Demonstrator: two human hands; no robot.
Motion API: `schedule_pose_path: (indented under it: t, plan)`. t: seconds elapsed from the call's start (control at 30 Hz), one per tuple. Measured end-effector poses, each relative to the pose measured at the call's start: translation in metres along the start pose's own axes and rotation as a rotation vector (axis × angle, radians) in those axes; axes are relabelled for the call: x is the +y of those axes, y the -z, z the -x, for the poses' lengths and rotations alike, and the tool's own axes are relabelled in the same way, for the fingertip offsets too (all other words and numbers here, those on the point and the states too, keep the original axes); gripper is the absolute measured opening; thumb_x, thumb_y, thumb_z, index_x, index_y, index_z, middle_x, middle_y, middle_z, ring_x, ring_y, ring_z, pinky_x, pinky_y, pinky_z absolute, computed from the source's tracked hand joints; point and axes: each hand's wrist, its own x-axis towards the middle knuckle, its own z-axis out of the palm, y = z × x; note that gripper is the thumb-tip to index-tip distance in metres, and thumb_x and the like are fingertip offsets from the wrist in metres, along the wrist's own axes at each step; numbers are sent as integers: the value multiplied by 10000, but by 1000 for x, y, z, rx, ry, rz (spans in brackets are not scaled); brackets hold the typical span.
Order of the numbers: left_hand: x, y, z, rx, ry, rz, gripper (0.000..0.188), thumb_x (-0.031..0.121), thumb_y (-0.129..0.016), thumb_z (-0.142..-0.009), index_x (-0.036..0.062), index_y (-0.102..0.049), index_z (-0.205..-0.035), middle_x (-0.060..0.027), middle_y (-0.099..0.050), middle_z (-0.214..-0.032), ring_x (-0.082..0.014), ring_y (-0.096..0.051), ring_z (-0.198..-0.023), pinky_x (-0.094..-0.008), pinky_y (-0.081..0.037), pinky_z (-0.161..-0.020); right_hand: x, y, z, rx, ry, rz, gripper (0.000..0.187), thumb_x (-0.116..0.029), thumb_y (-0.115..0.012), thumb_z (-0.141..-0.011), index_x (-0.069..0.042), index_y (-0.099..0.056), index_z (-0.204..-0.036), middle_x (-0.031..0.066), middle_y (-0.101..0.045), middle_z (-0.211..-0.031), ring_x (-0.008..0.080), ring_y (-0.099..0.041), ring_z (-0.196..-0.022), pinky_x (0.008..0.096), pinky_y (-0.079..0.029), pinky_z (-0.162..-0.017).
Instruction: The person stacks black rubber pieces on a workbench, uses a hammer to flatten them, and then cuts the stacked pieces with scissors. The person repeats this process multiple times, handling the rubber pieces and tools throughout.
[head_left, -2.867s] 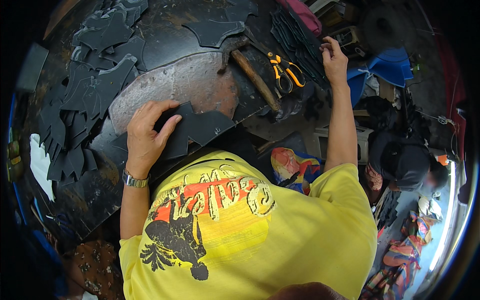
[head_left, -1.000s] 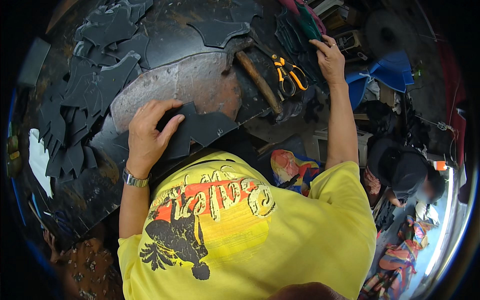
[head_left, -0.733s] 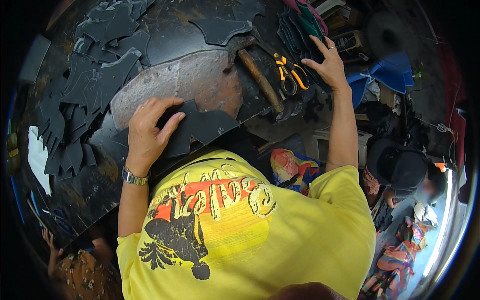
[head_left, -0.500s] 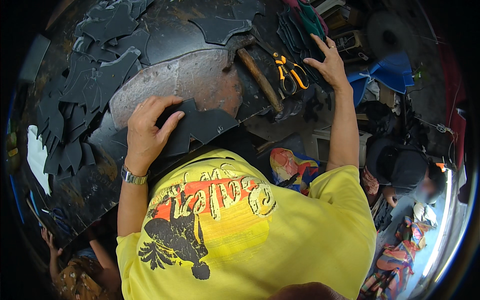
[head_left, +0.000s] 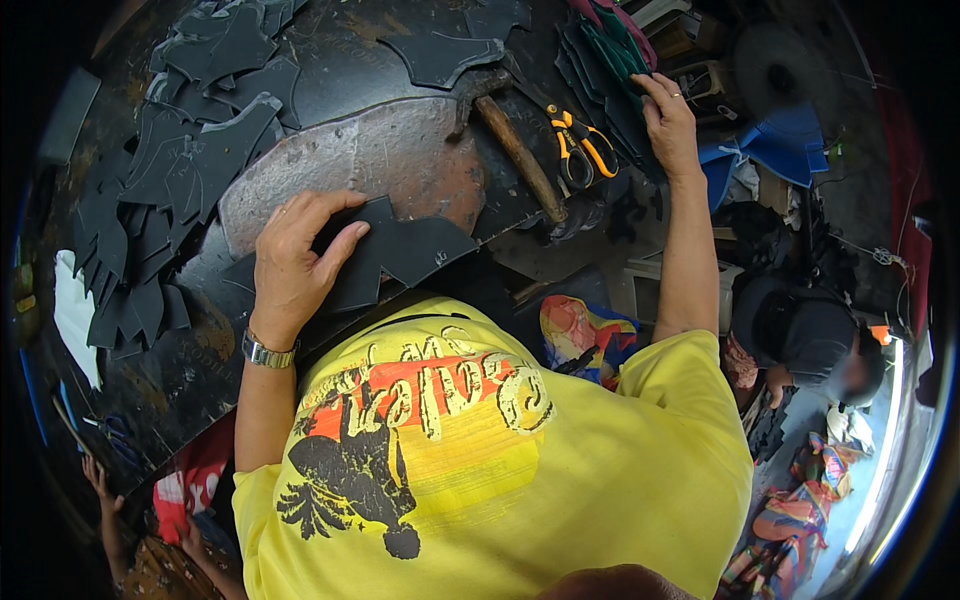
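Black flat cut pieces point(head_left: 425, 250) lie at the table's near edge. My left hand point(head_left: 300, 250), with a wristwatch, rests on them, its curved fingers and thumb gripping their left part. Out to the far right, my right hand point(head_left: 672, 125) has its fingers bent at the edge of a stack of dark cut pieces point(head_left: 595, 80); how much it grips is partly hidden. Between the hands lie a hammer point(head_left: 515, 150) with a wooden handle and orange-and-black scissors point(head_left: 585, 148). Under the hammer head sits a worn metal slab point(head_left: 350, 165).
Many black cut pieces point(head_left: 190, 160) are heaped on the left, beside a white scrap point(head_left: 76, 320). Another black piece point(head_left: 440, 58) lies beyond the slab. Blue sheet material point(head_left: 775, 145) is off the right edge. One person point(head_left: 800, 325) is at the right, another point(head_left: 165, 565) at lower left.
My right hand has shifted slightly right and nearer, its fingers drawing together at the stack. My left hand stays put. Red-and-white cloth now shows by the lower-left person.
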Motion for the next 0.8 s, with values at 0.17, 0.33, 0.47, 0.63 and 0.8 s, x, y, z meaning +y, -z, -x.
schedule_pose_path:
  t: [0.17,0.33,0.47,0.63,0.8]
  plan:
    - [1,0,0,-3,13,3,260,189,-800,-874,83,-750,-1106,-80,-740,-993,-274,-689,-899,-369,-509,-816,5,-3,2,17,21,40,257,59,-633,-925,-86,-729,-1113,154,-637,-1264,324,-671,-1166,353,-532,-990]
    - [0,0,0,1,-3,2,257,188,-796,-877,80,-747,-1105,-80,-737,-992,-278,-687,-896,-371,-507,-813,2,-5,4,-84,33,117,217,-160,-698,-919,-126,-757,-1125,148,-584,-1393,342,-647,-1210,411,-540,-994]
    - [-1,1,0,-12,6,-1,257,188,-795,-878,81,-748,-1106,-79,-739,-997,-280,-689,-903,-368,-507,-813,-9,0,9,-175,26,208,423,-397,-766,-860,-146,-745,-1201,141,-539,-1481,362,-591,-1286,453,-516,-1032]
    - [0,0,0,-5,-6,-10,261,190,-796,-877,84,-748,-1110,-80,-739,-999,-280,-691,-911,-365,-509,-818,-18,2,14,-225,-28,226,513,-404,-773,-847,-141,-707,-1283,184,-501,-1515,376,-558,-1338,459,-476,-1082]
    - [0,0,0,-2,12,5,270,192,-798,-875,90,-746,-1119,-80,-739,-1002,-277,-694,-923,-366,-513,-833,-12,-4,13,-154,-87,144,376,-249,-712,-892,-112,-722,-1243,167,-581,-1436,357,-639,-1233,415,-513,-1039]
